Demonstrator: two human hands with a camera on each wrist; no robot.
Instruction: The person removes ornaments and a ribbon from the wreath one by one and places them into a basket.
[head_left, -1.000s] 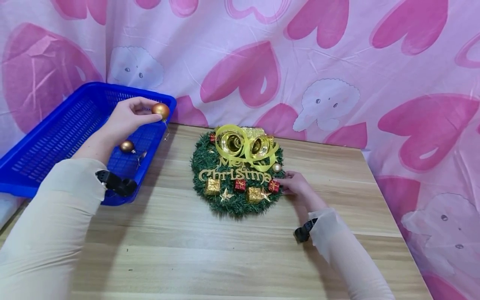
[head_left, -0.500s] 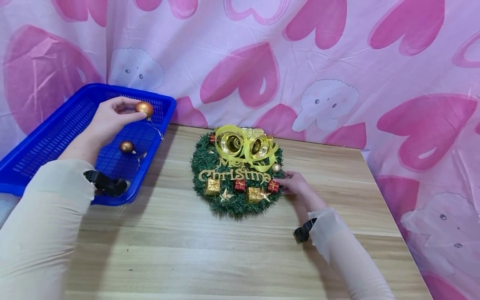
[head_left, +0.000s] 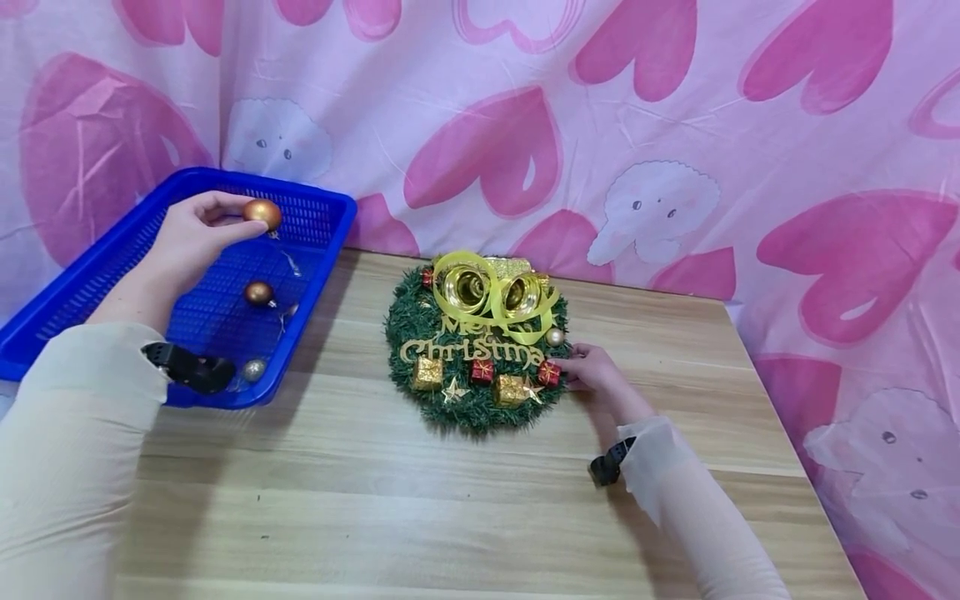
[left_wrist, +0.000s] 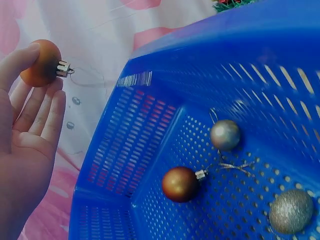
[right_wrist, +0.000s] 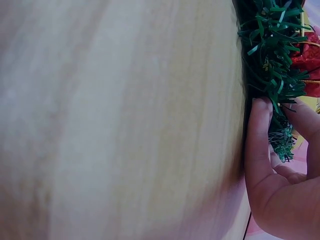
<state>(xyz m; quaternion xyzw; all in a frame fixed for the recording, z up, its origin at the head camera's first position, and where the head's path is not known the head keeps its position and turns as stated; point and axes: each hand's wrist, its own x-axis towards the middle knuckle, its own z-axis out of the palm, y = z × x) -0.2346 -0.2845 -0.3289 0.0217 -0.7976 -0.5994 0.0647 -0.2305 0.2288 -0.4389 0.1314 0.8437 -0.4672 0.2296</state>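
Observation:
My left hand (head_left: 191, 229) is over the blue basket and pinches a copper-gold Christmas bauble (head_left: 262, 216) between thumb and fingers. A silver cap and a thin hanging loop show on the bauble (left_wrist: 41, 63) in the left wrist view. My right hand (head_left: 597, 371) grips the right edge of a green Christmas wreath (head_left: 480, 414), its thumb and fingers around the tinsel (right_wrist: 281, 140). On the wreath are gold bells (head_left: 465, 287), a yellow ribbon, small red and gold gift boxes, stars, a pale bauble (head_left: 554, 337) and gold "Merry Christmas" lettering, partly covered by the ribbon.
The blue basket (head_left: 341, 218) stands at the left of the wooden table (head_left: 420, 517). Inside lie another copper bauble (left_wrist: 180, 184), a pearly bauble (left_wrist: 225, 135) and a glittery silver bauble (left_wrist: 291, 211). A pink heart-patterned cloth (head_left: 360, 108) hangs behind the table.
My left hand has moved left with the bauble, from the basket's right rim to farther over its inside. The glittery silver bauble has come into view. My right hand stays on the wreath.

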